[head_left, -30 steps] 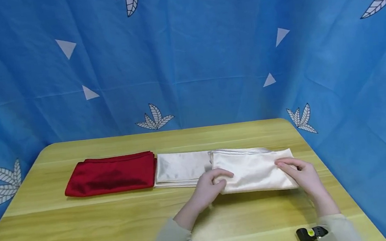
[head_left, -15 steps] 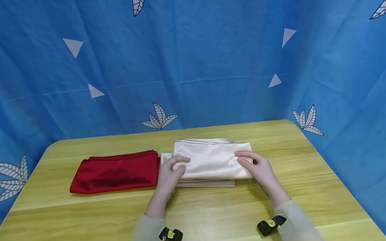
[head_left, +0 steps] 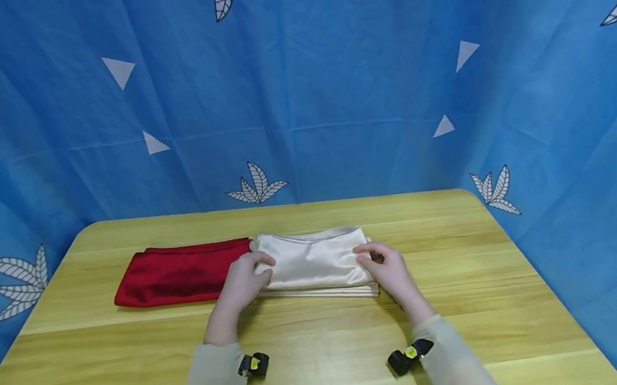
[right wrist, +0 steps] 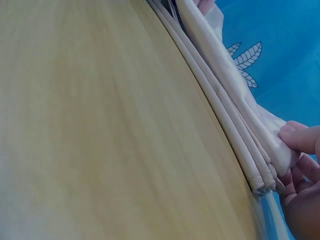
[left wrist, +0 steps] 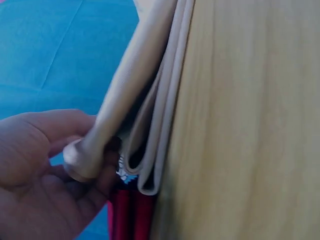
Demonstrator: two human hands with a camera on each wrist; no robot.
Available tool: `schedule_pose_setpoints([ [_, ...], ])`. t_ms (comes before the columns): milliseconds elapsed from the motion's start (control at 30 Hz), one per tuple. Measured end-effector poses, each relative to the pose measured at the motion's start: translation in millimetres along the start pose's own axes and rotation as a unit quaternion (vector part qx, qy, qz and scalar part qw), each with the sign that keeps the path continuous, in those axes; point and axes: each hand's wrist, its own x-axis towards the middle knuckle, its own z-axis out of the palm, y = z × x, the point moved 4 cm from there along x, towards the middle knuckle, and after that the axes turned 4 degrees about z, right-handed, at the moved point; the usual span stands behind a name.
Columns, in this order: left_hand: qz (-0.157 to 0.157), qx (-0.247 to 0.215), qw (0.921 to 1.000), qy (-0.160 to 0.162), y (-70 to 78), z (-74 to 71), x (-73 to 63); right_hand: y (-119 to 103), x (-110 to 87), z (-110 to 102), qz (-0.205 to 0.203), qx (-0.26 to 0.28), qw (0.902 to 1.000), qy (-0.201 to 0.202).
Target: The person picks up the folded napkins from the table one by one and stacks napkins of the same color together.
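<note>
A folded cream satin cloth lies over another folded pale cloth, whose layered front edge shows beneath it. My left hand pinches the upper cloth's left end; in the left wrist view the thumb and fingers grip its bunched corner, raised off the layers below. At the other end my right hand pinches the right edge, with the thumb on top of the cloth in the right wrist view. A folded dark red satin cloth sits just left of the pale pile, partly behind my left hand.
The wooden table stretches out in front of the cloths and to both sides. Behind it hangs a blue curtain with white leaf prints, which also runs along the right side. Each wrist wears a small black camera.
Both hands have carried the upper cream cloth leftward from the right side. It was raised and offset; now it lies lower and lines up over the pale folded cloth.
</note>
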Motion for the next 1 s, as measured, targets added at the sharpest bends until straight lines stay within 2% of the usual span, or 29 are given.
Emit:
schedule_pose_setpoints([
  [233, 0.004, 0.047, 0.9984, -0.032, 6.2, -2.3, -1.4, -6, -2.2, -3, -0.001, -0.033, 0.9994, 0.01],
  [333, -0.009, 0.053, 0.998, -0.035, 8.1, -4.9, -4.0, -8, -3.4, -5, -0.017, -0.058, 0.9981, 0.013],
  [633, -0.039, 0.052, 0.9975, -0.026, 9.4, -14.9, -6.8, -19, -8.0, -12, -0.047, -0.143, 0.9878, -0.04],
  [800, -0.058, 0.063, 0.9963, -0.01, 10.4, -19.1, -4.5, -24, -10.8, -17, -0.06, -0.197, 0.9775, -0.047],
  [1000, -0.042, 0.083, 0.9957, -0.006, 16.6, -24.0, -9.0, -32, -15.2, -25, -0.101, -0.273, 0.9557, -0.043],
])
